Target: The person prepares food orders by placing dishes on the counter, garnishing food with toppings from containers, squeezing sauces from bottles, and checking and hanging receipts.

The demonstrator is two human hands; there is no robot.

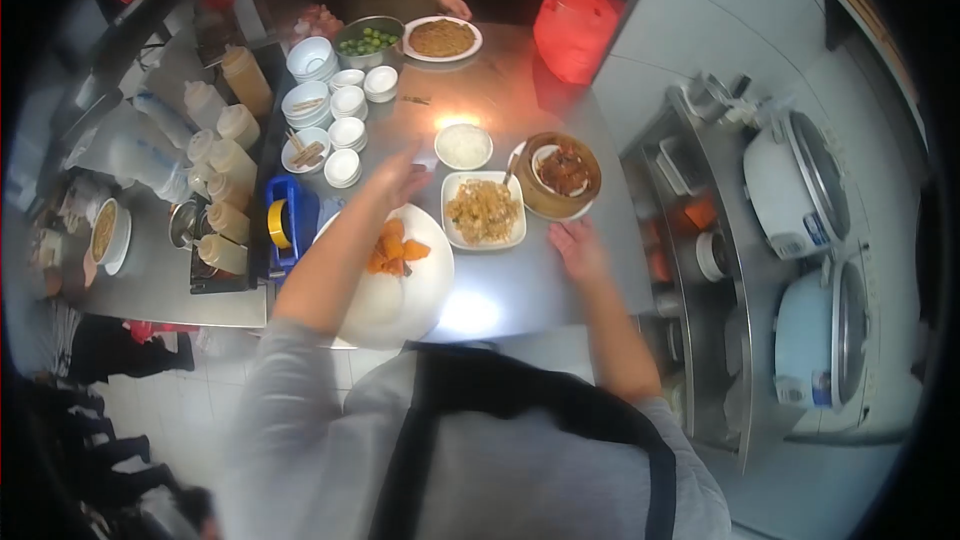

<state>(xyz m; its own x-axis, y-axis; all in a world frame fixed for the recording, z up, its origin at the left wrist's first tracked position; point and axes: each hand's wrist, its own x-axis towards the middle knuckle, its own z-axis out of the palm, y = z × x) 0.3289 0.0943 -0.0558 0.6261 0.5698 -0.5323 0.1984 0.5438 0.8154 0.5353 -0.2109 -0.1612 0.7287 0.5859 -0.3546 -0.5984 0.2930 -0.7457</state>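
My left hand (403,178) is blurred, reaching over the counter just left of a bowl of white rice (463,146). A small pale patch shows at its fingertips, too smeared to name. Below that forearm lies a big white plate (425,290) with orange chunks (398,248) on it, partly hidden by the arm. In the middle stands a square white dish of yellowish food (483,211) with a spoon. Fingers extended, my right hand (577,246) is low beside the near rim of a plate under a bamboo steamer (587,196); contact cannot be told. Dark glazed food (562,170) fills the steamer's inner bowl.
Stacked white bowls (347,132), a metal bowl of green limes (370,43) and a blue tape dispenser (285,225) stand left. Squeeze bottles (230,190) line that side. Across the counter, a person's hand (455,5) is near an oval plate (441,39). A red bag (575,35) sits back right.
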